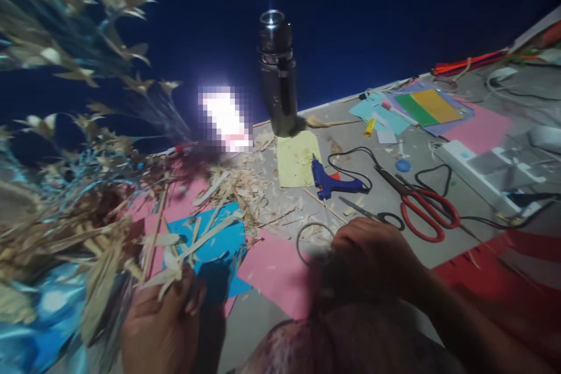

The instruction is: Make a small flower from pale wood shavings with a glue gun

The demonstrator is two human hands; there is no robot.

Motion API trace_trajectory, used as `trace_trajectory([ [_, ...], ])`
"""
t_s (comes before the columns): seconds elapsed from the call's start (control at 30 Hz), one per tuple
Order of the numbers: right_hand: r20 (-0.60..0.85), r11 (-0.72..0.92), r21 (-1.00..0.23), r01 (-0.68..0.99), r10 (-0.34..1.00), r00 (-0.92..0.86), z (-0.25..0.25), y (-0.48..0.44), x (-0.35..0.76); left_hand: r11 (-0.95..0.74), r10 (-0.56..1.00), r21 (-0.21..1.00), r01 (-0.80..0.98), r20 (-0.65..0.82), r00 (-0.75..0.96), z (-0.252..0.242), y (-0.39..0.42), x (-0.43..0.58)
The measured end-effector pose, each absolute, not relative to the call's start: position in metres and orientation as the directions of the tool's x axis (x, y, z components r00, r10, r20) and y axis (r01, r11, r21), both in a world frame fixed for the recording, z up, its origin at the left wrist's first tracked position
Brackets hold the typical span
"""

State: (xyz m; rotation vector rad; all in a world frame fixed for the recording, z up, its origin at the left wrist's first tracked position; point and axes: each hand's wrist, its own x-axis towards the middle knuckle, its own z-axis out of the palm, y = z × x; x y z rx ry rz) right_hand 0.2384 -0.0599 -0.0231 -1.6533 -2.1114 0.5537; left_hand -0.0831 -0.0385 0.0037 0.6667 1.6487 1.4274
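At the lower left, my left hand (164, 315) is closed on a pale dried-husk flower (170, 269), whose petals stick up from the fingertips. My right hand (372, 248) has its fingers pressed together at the handle ring of small scissors (314, 243); the ring stands out to the left of the fingers. Blue paper (205, 234) and pink paper (280, 269) lie between and behind the hands. Just beyond my right hand is a blue glue gun (335, 183) by a yellow paper (298, 158).
Red-handled scissors (427, 213) and a second pair with dark handles (363, 210) lie right of centre. A dark flask (280, 82) stands at the back. Dried flowers (87, 52) fill the left; a white box (482, 175) and coloured sheets (432, 108) are at the right.
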Motion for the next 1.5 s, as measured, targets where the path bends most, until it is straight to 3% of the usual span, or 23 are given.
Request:
trace_trajectory([
  [0.2, -0.048, 0.464, -0.387, 0.797, 0.853, -0.520, -0.014, -0.018, 0.196, 0.228, 0.797, 0.931, -0.285, -0.347, -0.494, 0.000, -0.051, -0.092],
  [0.33, -0.093, 0.512, -0.332, 0.792, 0.818, -0.568, -0.004, 0.022, 0.167, 0.212, 0.826, 0.905, -0.369, -0.367, -0.428, -0.001, -0.049, -0.085],
  [0.53, -0.002, 0.572, -0.241, 0.784, 0.808, -0.590, 0.003, 0.076, 0.117, 0.302, 0.816, 0.807, -0.508, -0.494, -0.301, 0.000, -0.048, -0.070],
  [0.63, -0.076, 0.583, -0.189, 0.791, 0.794, -0.603, -0.006, 0.094, 0.105, 0.301, 0.817, 0.784, -0.543, -0.506, -0.278, -0.002, -0.049, -0.070],
  [0.83, -0.091, 0.593, -0.158, 0.790, 0.787, -0.610, -0.013, 0.099, 0.108, 0.220, 0.787, 0.761, -0.610, -0.508, -0.350, -0.005, -0.045, -0.077],
  [1.5, -0.109, 0.653, -0.160, 0.740, 0.734, -0.671, -0.015, 0.104, 0.104, 0.126, 0.865, 0.689, -0.714, -0.428, -0.260, -0.014, -0.053, -0.089],
])
